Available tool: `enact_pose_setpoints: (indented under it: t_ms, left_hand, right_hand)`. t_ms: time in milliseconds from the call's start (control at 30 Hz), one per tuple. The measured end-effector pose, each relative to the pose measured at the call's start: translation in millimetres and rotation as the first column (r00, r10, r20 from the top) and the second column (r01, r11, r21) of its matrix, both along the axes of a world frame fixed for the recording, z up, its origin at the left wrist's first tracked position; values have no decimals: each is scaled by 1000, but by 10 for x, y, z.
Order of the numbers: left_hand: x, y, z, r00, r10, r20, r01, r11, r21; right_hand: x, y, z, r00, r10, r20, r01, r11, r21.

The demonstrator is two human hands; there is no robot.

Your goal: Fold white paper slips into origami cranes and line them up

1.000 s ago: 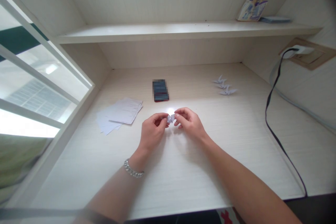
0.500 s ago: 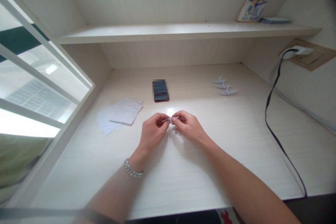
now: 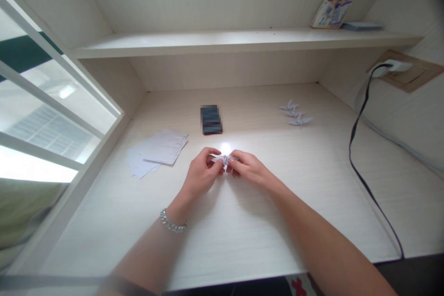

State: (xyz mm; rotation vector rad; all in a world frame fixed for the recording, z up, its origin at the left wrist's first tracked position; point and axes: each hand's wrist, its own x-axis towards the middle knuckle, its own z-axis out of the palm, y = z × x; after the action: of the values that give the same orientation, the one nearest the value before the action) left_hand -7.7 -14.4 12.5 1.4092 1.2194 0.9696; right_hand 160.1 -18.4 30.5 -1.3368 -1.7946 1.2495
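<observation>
A small white paper crane (image 3: 225, 160) is pinched between my two hands over the middle of the desk. My left hand (image 3: 204, 169) grips its left side, thumb in front and fingers behind. From the other side my right hand (image 3: 249, 166) holds it in the same way, fingertips close to the left ones. Parts of the folded paper are hidden by the fingers. Farther back on the right, three finished-looking paper cranes (image 3: 300, 120) sit in a short row. Loose sheets of white paper (image 3: 165, 147) lie overlapping to the left of my hands.
Behind my hands lies a dark phone-like rectangle (image 3: 211, 120), its face blurred out. A black cord (image 3: 353, 141) runs from the wall socket (image 3: 412, 71) down the desk's right side. A shelf (image 3: 222, 39) crosses above, carrying a small colourful box (image 3: 332, 13).
My fingers have shifted their hold on the paper crane, and more of its spread wings shows now. The left hand has lowered slightly at the wrist. Other things stay put.
</observation>
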Motion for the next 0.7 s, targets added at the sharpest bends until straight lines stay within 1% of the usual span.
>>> enact_pose_setpoints:
  t_ms: [67, 167, 300, 400, 567, 633, 700]
  left_hand:
    - [-22, 8, 14, 997, -67, 28, 70, 993, -97]
    - [-56, 15, 57, 982, -169, 79, 183, 959, -216]
    - [-87, 21, 94, 965, -208, 161, 249, 920, -304]
    - [-92, 26, 95, 954, -230, 190, 282, 906, -316]
    - [-72, 26, 95, 949, -244, 201, 292, 920, -260]
    - [-62, 22, 102, 941, -245, 233, 300, 923, -240]
    - [-51, 13, 113, 926, -240, 292, 310, 924, -225]
  right_hand:
    - [24, 6, -10, 998, 29, -62, -31, 999, -32]
    - [49, 13, -32, 985, 76, -157, -91, 992, -92]
    - [56, 20, -63, 958, 123, -258, -167, 974, -154]
    - [53, 32, -92, 946, 117, -301, -179, 965, -189]
    - [29, 44, -117, 939, 61, -339, -138, 968, -210]
    - [8, 39, -108, 914, 16, -406, -125, 962, -244]
    - [-16, 29, -88, 860, -41, -508, -130, 946, -297]
